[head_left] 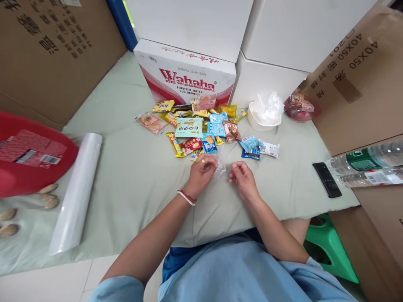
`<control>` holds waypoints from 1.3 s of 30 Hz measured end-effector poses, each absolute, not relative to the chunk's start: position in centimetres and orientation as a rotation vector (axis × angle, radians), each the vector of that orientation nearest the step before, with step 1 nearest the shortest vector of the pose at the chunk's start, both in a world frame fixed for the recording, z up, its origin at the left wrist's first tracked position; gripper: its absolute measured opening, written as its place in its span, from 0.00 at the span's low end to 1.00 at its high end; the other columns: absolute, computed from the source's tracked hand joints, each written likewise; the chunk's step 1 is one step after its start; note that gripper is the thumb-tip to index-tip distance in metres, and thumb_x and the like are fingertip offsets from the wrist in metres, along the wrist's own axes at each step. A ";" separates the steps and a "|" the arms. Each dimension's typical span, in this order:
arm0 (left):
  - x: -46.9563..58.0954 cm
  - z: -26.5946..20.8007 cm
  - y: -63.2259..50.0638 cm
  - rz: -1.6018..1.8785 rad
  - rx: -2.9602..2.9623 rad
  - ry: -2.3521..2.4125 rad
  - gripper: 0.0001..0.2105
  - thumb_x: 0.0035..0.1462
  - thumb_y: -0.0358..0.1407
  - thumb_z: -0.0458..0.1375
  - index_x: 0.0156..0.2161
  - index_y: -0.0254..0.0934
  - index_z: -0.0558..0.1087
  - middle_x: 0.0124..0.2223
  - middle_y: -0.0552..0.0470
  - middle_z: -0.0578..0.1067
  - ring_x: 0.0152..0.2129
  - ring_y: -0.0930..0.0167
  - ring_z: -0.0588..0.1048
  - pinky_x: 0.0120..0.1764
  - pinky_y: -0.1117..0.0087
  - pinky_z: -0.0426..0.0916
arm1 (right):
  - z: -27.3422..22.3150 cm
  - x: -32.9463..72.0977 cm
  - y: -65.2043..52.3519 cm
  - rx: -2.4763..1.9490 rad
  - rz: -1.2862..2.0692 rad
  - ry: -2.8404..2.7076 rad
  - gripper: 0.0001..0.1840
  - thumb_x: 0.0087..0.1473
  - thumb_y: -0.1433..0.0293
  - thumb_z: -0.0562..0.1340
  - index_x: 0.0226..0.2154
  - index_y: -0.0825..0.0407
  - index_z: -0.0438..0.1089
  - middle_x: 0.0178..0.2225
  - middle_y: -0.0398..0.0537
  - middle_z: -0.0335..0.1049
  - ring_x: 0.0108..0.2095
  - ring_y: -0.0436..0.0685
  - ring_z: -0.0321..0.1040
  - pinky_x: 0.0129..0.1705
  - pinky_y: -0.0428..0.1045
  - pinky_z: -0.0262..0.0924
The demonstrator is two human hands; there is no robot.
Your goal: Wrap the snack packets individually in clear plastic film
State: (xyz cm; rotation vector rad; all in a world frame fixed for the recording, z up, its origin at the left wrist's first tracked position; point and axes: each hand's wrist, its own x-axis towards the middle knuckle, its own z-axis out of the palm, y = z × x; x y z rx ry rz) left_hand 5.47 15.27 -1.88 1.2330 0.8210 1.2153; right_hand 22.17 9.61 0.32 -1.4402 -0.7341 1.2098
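My left hand (201, 172), with a ring and a beaded bracelet at the wrist, pinches a crumpled clear plastic bag (221, 164). To the right of the bag, my right hand (243, 178) has its fingers curled together; whether anything thin is between them I cannot make out. Just beyond my hands lies a pile of small wrapped snacks, with a blue packet (209, 143), a red packet (191, 145) and a pale green packet (189, 127) on top. Blue packets (250, 143) and a white packet (269, 149) lie a little apart on the right.
Behind the snacks stands a Wahaha water carton (189, 77). A white bowl (262, 121) holds crumpled plastic bags. A plastic roll (77, 193), a red container (31, 155) and several nuts are at left. A black phone (326, 179) and two bottles (365, 161) lie at right.
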 end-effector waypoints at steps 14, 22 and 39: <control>6.7 -1.5 13.7 1.080 1.422 0.895 0.12 0.54 0.44 0.72 0.38 0.39 0.79 0.40 0.50 0.73 0.32 0.69 0.71 0.34 0.69 0.64 | 0.0 22.6 8.5 -1.438 1.154 -0.945 0.15 0.50 0.54 0.73 0.34 0.47 0.80 0.26 0.40 0.72 0.28 0.53 0.65 0.34 0.50 0.61; 6.2 -2.7 15.3 1.191 0.971 0.882 0.16 0.51 0.45 0.73 0.33 0.39 0.73 0.32 0.56 0.72 0.29 0.74 0.67 0.33 0.72 0.62 | 0.2 23.9 8.4 -1.462 1.071 -0.731 0.18 0.45 0.54 0.73 0.33 0.49 0.78 0.26 0.39 0.68 0.26 0.50 0.59 0.29 0.47 0.57; 5.5 -2.6 16.3 0.948 0.526 0.698 0.24 0.53 0.56 0.70 0.41 0.36 0.79 0.38 0.48 0.82 0.32 0.67 0.80 0.36 0.65 0.77 | 0.1 27.6 7.1 -1.449 1.164 -1.053 0.11 0.50 0.59 0.71 0.29 0.49 0.78 0.27 0.41 0.68 0.28 0.50 0.61 0.34 0.48 0.58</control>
